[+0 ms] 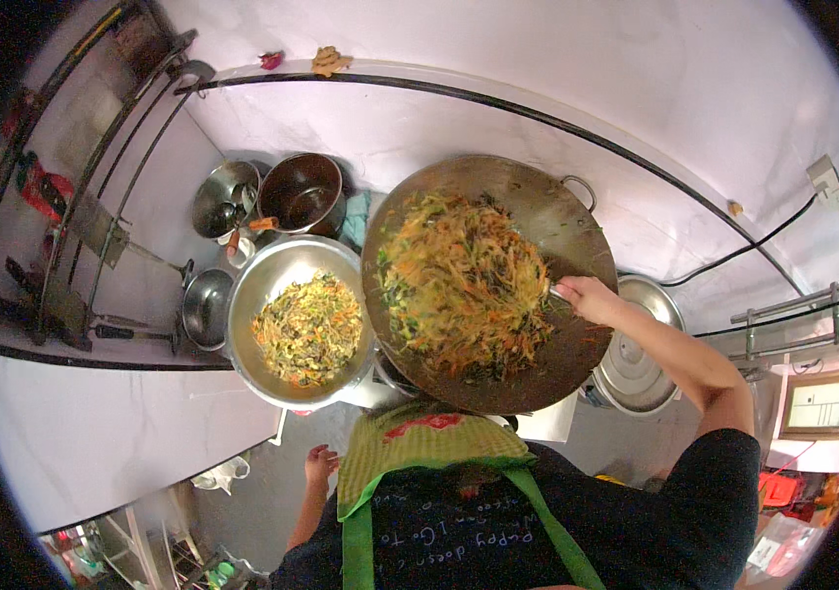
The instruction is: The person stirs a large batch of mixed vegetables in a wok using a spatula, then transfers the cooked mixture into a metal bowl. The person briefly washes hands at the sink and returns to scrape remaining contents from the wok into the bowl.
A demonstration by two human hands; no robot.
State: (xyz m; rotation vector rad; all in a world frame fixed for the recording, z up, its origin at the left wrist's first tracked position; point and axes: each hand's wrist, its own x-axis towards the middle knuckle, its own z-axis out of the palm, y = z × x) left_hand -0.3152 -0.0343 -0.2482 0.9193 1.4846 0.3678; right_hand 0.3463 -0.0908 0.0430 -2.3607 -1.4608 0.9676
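Observation:
My right hand (588, 298) grips the handle of a metal cooking utensil (555, 291) over the right part of a large wok (574, 236). The utensil's head is hidden in the food. Shredded vegetable and noodle-like strands (464, 280), with orange and green bits, fill much of the wok and look blurred by motion. Left of the wok, close to its rim, stands a steel bowl (242, 324) holding a similar but yellower shredded mix (312, 328). My left hand (321, 463) hangs low beside the apron (427, 450), apart from the cookware, with loosely bent fingers and nothing seen in it.
Behind the bowl stand a dark pot (301, 193) and a steel pot (224, 199) with utensils inside. A small metal bowl (207, 310) sits farther left, near a rack (95, 214) of knives and tools. A round metal lid (637, 361) lies right of the wok, under my forearm.

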